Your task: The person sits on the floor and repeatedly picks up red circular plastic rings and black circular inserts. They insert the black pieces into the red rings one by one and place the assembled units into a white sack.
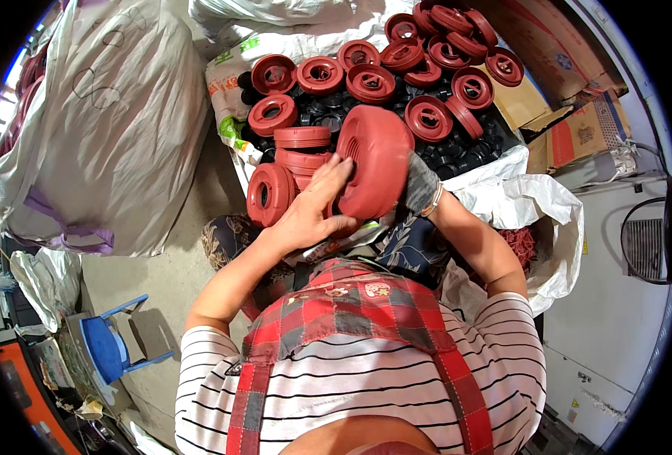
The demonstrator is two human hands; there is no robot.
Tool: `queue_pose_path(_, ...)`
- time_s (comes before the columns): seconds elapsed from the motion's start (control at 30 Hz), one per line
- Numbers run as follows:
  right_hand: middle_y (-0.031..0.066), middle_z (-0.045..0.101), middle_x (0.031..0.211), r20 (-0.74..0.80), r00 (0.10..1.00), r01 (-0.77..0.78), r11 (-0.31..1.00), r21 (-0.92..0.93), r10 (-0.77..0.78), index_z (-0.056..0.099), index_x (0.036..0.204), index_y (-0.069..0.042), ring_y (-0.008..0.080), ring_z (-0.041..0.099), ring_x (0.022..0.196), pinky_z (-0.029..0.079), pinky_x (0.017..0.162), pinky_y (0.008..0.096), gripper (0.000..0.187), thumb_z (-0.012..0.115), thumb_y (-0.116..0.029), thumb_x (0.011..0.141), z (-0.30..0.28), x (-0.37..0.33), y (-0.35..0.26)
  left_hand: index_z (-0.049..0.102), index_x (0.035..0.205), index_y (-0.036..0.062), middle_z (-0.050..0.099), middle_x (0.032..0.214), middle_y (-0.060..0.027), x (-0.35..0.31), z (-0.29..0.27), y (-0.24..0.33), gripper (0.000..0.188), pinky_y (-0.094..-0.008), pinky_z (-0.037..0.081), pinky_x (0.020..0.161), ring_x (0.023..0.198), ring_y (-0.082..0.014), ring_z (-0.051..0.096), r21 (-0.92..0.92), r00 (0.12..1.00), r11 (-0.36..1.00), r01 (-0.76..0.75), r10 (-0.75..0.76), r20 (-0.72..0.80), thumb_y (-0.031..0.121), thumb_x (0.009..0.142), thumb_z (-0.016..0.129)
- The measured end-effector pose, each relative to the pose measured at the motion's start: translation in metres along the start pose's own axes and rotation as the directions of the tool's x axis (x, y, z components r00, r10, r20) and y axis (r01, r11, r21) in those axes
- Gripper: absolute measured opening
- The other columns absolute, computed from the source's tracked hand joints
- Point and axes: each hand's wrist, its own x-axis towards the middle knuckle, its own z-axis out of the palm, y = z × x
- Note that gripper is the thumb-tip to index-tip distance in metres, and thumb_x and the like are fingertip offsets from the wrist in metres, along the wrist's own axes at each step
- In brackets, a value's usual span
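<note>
A large red round plastic part (379, 163), with a threaded round opening facing left, is held up in front of my chest. My left hand (313, 205) is bare and grips its left side, the fingers lying by the opening and the thumb lower down. My right hand (421, 186), in a grey glove, holds the right side; most of its fingers are hidden behind the part. Close to my left hand, a red ring-shaped part (269, 195) leans beside stacked red parts (302, 137).
More red round parts (371, 83) lie on a heap of small black plastic pieces (457, 155). A white sack (560, 220) with red scraps (519, 246) stands at right, near cardboard boxes (590, 136). At left are a big white bag (116, 129) and a blue chair (102, 349).
</note>
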Motion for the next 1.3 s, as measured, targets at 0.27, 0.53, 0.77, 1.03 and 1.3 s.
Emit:
queue_pose_path(0.27,0.0092,0.065,0.097,0.017,0.999,0.042,0.926,-0.375,-0.039,0.054,0.118,-0.002,0.0191,0.062,0.093,0.05,0.079,0.0317,0.056,0.071,-0.035,0.076,0.008,-0.013,-0.021,0.03,0.141,0.0013,0.034,0.144,-0.0171,0.009,-0.021,0.01,0.081,-0.0382,0.026,0.11,0.135,-0.0269,0.03,-0.286,0.93,0.902,0.322,-0.246,0.273,0.013,0.074,0.074)
queue_pose_path(0.53,0.0056,0.058,0.121,0.333,0.925,0.303,0.884,-0.355,-0.184,0.049,0.129,-0.009,0.0176,0.058,0.106,0.045,0.093,0.0334,0.066,0.071,-0.025,0.07,-0.039,-0.001,0.005,0.037,0.135,-0.0025,0.044,0.133,-0.0213,0.017,-0.001,-0.003,0.071,-0.0503,0.028,0.108,0.126,-0.0363,0.041,0.054,0.981,0.985,-0.161,0.154,0.115,-0.004,0.069,0.06)
queue_pose_path(0.77,0.0154,0.061,0.084,0.095,0.985,0.112,0.114,-0.987,-0.145,0.059,0.091,-0.007,0.0315,0.061,0.079,0.049,0.063,0.0424,0.023,0.064,-0.018,0.071,-0.164,0.076,-0.009,0.038,0.134,-0.0037,0.047,0.127,-0.0235,0.006,-0.014,-0.079,0.073,-0.0445,0.03,0.107,0.122,-0.037,0.043,0.453,0.953,0.881,0.136,-0.242,0.183,0.003,0.068,0.069)
queue_pose_path(1.03,0.0134,0.06,0.061,-0.507,0.791,-0.493,0.848,-0.195,0.343,0.061,0.067,-0.006,0.0261,0.062,0.059,0.048,0.048,0.0395,0.024,0.062,-0.026,0.08,-0.213,0.116,0.103,0.051,0.123,-0.0054,0.055,0.121,-0.0244,0.045,-0.015,-0.092,0.053,-0.0376,0.04,0.099,0.116,-0.033,0.052,0.135,0.864,0.868,0.478,-0.492,0.108,0.024,0.082,0.068)
queue_pose_path(1.3,0.0119,0.062,0.076,0.088,0.938,0.174,0.237,-0.956,-0.335,0.058,0.092,-0.003,0.0234,0.06,0.062,0.049,0.057,0.0343,0.021,0.057,-0.021,0.08,-0.166,0.101,-0.005,0.04,0.131,-0.0053,0.055,0.123,-0.0156,0.12,0.019,-0.103,0.065,-0.0341,0.038,0.101,0.115,-0.0213,0.052,-0.75,0.776,0.575,0.328,-0.617,-0.134,0.02,0.08,0.072)
